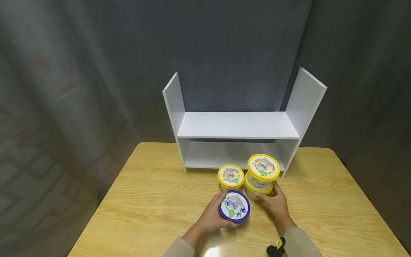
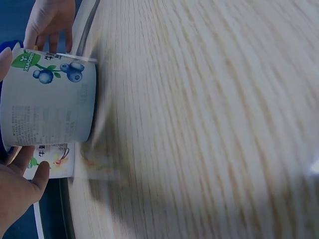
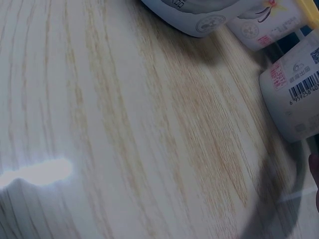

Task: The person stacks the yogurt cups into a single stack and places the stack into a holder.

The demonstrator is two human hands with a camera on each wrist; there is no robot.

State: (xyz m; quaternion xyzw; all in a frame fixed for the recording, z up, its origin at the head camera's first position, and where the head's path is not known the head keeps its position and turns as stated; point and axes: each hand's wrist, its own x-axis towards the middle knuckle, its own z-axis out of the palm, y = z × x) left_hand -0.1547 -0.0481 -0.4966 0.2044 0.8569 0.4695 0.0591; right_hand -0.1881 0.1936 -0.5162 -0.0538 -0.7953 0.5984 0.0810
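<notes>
My left hand (image 1: pixel 212 216) holds a round tub with a blue lid (image 1: pixel 235 207), fingers and thumb on opposite sides. Blueberries are printed on this tub (image 2: pixel 50 104) in the left wrist view; whether its base touches the table I cannot tell. My right hand (image 1: pixel 278 205) grips the lower yellow-lidded tub (image 1: pixel 252 194) of a two-high stack, from its right side. The upper yellow-lidded tub (image 1: pixel 264 167) sits on top of that one. A third yellow-lidded tub (image 1: pixel 230 176) stands left of the stack, just behind the blue-lidded one. The right wrist view barely shows the right hand's fingers.
Behind the tubs stands a white two-level shelf (image 1: pixel 237 125) with upright side panels (image 1: pixel 306 107). All of it is on a wooden table (image 1: pixel 144 200). Dark curtains (image 1: pixel 231 53) surround the table. A small black object (image 1: pixel 275 248) is by the right sleeve.
</notes>
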